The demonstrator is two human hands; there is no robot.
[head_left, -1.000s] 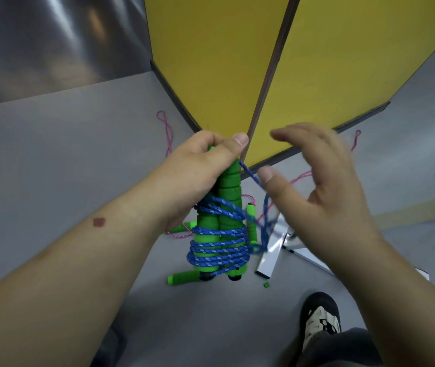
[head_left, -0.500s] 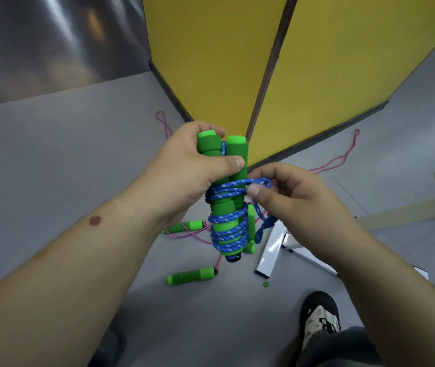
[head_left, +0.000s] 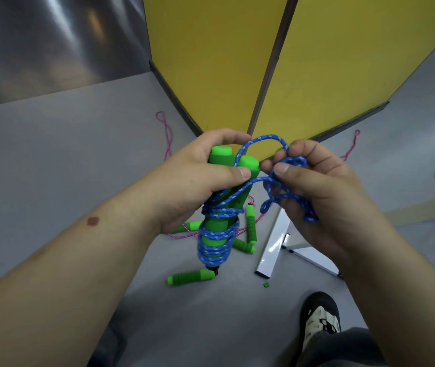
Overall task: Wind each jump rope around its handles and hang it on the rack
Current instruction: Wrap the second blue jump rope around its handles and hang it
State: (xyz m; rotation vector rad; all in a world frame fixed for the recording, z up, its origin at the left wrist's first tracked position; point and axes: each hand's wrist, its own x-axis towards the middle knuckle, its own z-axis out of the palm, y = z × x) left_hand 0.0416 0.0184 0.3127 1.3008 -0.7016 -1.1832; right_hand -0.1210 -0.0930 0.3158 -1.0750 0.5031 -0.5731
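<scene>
The left hand (head_left: 198,178) grips the upright handles (head_left: 227,186) while the right hand (head_left: 314,181), just beside their tops, pinches the rope (head_left: 288,165) (loose loops left).

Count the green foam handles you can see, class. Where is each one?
6, possibly more hidden. Two held together in the left hand: handle and handle. Four lie on the floor.
</scene>
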